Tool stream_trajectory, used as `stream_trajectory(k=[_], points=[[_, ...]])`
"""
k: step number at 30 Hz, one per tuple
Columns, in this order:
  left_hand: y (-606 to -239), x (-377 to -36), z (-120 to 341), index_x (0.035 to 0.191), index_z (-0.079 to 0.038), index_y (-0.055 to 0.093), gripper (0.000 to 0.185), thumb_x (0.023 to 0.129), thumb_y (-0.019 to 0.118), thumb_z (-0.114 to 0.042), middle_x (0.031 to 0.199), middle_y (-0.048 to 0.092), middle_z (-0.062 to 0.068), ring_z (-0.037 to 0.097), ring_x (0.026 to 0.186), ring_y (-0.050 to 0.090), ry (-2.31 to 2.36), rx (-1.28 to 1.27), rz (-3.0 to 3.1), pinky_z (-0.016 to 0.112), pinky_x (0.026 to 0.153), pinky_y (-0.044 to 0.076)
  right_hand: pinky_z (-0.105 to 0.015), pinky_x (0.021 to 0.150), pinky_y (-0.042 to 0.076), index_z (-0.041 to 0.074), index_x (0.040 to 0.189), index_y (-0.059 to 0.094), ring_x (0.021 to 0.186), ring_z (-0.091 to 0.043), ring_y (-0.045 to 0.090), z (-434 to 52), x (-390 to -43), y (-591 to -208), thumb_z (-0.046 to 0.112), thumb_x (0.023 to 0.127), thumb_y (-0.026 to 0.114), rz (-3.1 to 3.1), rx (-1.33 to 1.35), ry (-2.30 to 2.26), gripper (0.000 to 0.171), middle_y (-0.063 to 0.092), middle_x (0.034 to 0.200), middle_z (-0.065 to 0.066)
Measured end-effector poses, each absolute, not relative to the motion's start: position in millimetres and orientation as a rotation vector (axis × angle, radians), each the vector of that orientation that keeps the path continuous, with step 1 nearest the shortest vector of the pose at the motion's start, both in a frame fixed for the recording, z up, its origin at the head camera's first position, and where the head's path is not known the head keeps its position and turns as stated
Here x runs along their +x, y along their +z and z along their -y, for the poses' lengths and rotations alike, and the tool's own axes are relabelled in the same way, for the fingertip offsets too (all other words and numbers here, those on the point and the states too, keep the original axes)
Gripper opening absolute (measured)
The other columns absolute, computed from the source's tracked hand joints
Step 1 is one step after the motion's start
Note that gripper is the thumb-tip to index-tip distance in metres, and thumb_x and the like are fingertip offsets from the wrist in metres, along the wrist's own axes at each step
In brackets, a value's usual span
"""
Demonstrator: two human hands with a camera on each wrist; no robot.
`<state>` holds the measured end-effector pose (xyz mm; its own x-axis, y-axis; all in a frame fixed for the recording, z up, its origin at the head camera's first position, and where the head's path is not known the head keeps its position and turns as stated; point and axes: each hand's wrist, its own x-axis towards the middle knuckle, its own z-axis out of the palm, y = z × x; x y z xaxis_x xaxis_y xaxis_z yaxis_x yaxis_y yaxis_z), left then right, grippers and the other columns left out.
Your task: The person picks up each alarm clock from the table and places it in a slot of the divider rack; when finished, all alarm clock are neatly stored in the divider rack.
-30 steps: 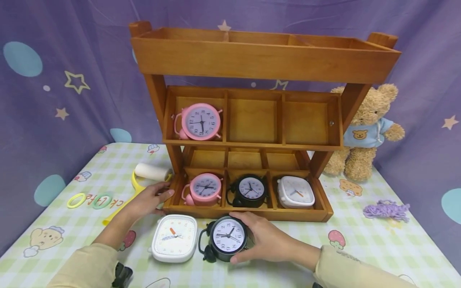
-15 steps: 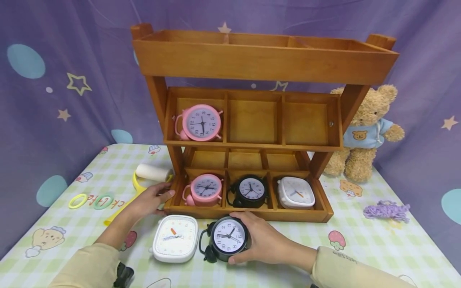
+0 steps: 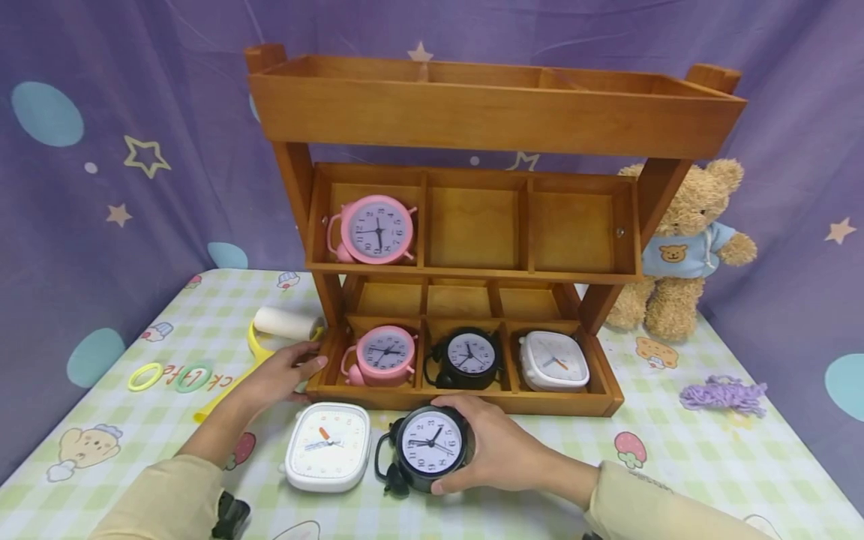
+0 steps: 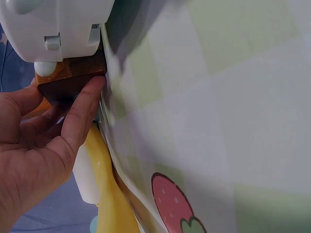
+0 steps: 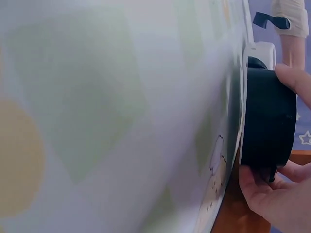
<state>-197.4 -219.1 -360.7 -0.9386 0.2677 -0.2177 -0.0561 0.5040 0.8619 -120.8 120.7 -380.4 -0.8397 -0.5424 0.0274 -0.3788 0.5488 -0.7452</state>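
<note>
Playroom: starry backdrop, teddy bear

Rack at your frame centre; three clocks in its bottom row, one clock middle row left. Two clocks on table before rack. Teddy bear at right.
</note>
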Motion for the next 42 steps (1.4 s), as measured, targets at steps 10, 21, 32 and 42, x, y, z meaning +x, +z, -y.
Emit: stream_trajectory(k=[10, 21, 32, 42], points=[[-361.0, -196.7, 219.5, 0.149, 0.021, 0.022, 0.055, 0.110, 0.043, -0.012, 0.143, 0.033, 0.047, 0.057, 0.131, 0.042, 1.415, 0.190, -2.433, 0.047, 0.079, 0.063, -0.038, 0.099, 0.053, 0.019, 0.144, 0.052, 0.113, -0.015, 0.058, -137.1, -121.0, -364.1, 0.044, 0.064, 0.096, -2.583, -0.794, -1.224, 0.094, 0.059, 0.131, 0.010], [-362.7, -198.2, 221.0, 0.149, 0.021, 0.021, 0.056, 0.110, 0.042, -0.013, 0.145, 0.031, 0.047, 0.057, 0.132, 0.040, 1.398, 0.187, -2.438, 0.048, 0.080, 0.063, -0.052, 0.101, 0.050, 0.023, 0.145, 0.051, 0.119, -0.020, 0.056, -158.1, -119.3, -330.3, 0.048, 0.063, 0.096, -2.672, -0.831, -1.220, 0.097, 0.058, 0.133, 0.012], [-361.8, -199.0, 221.5, 0.150, 0.021, 0.019, 0.056, 0.111, 0.041, -0.014, 0.146, 0.028, 0.048, 0.058, 0.133, 0.038, 1.377, 0.187, -2.444, 0.049, 0.081, 0.062, -0.050, 0.097, 0.054, 0.025, 0.145, 0.050, 0.117, -0.019, 0.060, -174.3, -120.2, -289.8, 0.039, 0.061, 0.099, -2.809, -0.951, -1.230, 0.098, 0.060, 0.129, 0.011], [-359.6, -197.9, 219.8, 0.149, 0.021, 0.020, 0.056, 0.110, 0.041, -0.013, 0.145, 0.029, 0.048, 0.058, 0.133, 0.038, 1.387, 0.181, -2.430, 0.049, 0.082, 0.062, -0.041, 0.100, 0.054, 0.019, 0.146, 0.051, 0.118, -0.016, 0.059, -184.4, -131.4, -259.9, 0.032, 0.062, 0.100, -2.936, -1.074, -1.242, 0.099, 0.061, 0.132, 0.005]])
